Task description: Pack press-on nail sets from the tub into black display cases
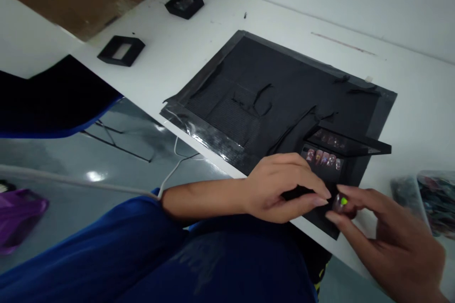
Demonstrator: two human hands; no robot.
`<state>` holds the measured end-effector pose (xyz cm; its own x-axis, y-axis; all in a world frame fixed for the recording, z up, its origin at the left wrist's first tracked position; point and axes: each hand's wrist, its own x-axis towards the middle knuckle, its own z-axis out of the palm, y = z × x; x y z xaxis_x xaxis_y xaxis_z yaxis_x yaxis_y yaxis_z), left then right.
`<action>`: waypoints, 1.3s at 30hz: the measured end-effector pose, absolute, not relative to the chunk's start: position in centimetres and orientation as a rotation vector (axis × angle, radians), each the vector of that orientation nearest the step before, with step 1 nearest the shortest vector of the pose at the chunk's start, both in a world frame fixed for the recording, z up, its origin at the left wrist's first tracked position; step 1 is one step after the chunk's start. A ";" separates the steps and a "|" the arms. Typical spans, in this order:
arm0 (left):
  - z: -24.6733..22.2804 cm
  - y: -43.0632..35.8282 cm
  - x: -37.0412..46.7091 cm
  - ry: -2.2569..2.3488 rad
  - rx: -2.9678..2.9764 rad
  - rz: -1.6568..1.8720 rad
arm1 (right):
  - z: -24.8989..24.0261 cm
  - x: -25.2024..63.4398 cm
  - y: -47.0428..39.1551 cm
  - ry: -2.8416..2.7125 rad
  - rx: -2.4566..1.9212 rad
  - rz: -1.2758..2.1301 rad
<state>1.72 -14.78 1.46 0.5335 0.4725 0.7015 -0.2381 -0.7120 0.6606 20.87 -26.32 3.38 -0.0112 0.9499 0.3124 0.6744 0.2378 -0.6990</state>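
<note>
My right hand (pixel 394 241) pinches a dark, shiny press-on nail (pixel 340 202) between thumb and forefinger. A bright yellow-green spot shows on the nail. Just left of it, my left hand (pixel 284 187) has thumb and forefinger tips drawn close together; whatever sits between them, if anything, is too small to make out. Behind my left fingers lies an open black case (pixel 351 168) with its lid tilted up. A row of several pinkish, glittery press-on nails (pixel 323 157) sits inside the case, and the lid reflects them. My left hand hides part of the case.
A black mat (pixel 284 71) with torn, wrinkled patches covers part of the white table (pixel 213 23). Two black boxes (pixel 121 50) stand toward the far left. At the right is a clear tub (pixel 408 189) of small packets. A white cable (pixel 170 170) hangs by the table edge.
</note>
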 end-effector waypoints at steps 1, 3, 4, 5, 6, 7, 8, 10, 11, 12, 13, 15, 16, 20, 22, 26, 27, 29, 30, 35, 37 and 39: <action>1.4 -14.4 1.6 0.186 2.126 1.326 | 3.2 20.9 -26.3 -1.770 -1.561 0.369; 1.4 -13.6 1.0 0.172 2.326 1.406 | 2.8 21.1 -26.0 -1.844 -1.637 0.242; 1.4 -13.2 0.6 0.169 2.436 1.389 | 2.5 21.1 -25.9 -1.898 -1.648 0.213; 1.4 -12.9 0.0 0.178 2.537 1.351 | 2.3 21.2 -25.8 -1.956 -1.642 0.197; 1.3 -12.5 -0.6 0.201 2.615 1.299 | 2.1 21.2 -25.6 -2.008 -1.633 0.184; 1.2 -12.3 -1.1 0.228 2.662 1.244 | 2.0 21.2 -25.6 -2.051 -1.631 0.175; 1.2 -12.1 -1.7 0.258 2.682 1.192 | 1.9 21.2 -25.5 -2.083 -1.628 0.169; 1.0 -11.8 -2.5 0.293 2.676 1.097 | 1.8 21.2 -25.5 -2.097 -1.643 0.172; 0.9 -11.8 -2.7 0.292 2.669 1.063 | 1.9 21.1 -25.5 -2.086 -1.656 0.179; 0.8 -11.7 -2.8 0.281 2.669 1.038 | 1.9 21.1 -25.5 -2.070 -1.668 0.191; 0.8 -11.7 -2.8 0.269 2.676 1.017 | 2.0 21.1 -25.5 -2.049 -1.681 0.205; 0.8 -11.8 -2.5 0.254 2.708 0.975 | 2.1 21.2 -25.5 -2.003 -1.697 0.249; 0.8 -11.8 -2.4 0.252 2.733 0.949 | 2.1 21.2 -25.5 -1.988 -1.697 0.274; 0.7 -11.9 -1.9 0.305 2.838 0.821 | 2.1 21.4 -25.4 -1.990 -1.677 0.308; 0.6 -11.9 -1.9 0.324 2.861 0.779 | 2.0 21.4 -25.4 -1.995 -1.673 0.288; 0.5 -11.9 -2.0 0.344 2.882 0.737 | 2.0 20.9 -25.4 -1.945 -1.724 0.272; 0.6 -11.9 -2.1 0.341 2.882 0.737 | 2.0 20.7 -25.4 -1.917 -1.753 0.274; 0.6 -11.8 -2.1 0.328 2.878 0.744 | 2.2 20.3 -25.4 -1.838 -1.827 0.241; 0.6 -11.8 -2.0 0.320 2.874 0.749 | 2.3 20.2 -25.3 -1.817 -1.846 0.203; 0.5 -11.8 -1.9 0.312 2.854 0.827 | 2.7 20.0 -25.2 -1.977 -1.719 0.007; 0.5 -11.8 -1.8 0.325 2.854 0.848 | 2.6 20.1 -25.3 -1.989 -1.732 0.008; 0.5 -11.8 -1.9 0.337 2.856 0.843 | 2.4 20.2 -25.4 -1.958 -1.772 0.028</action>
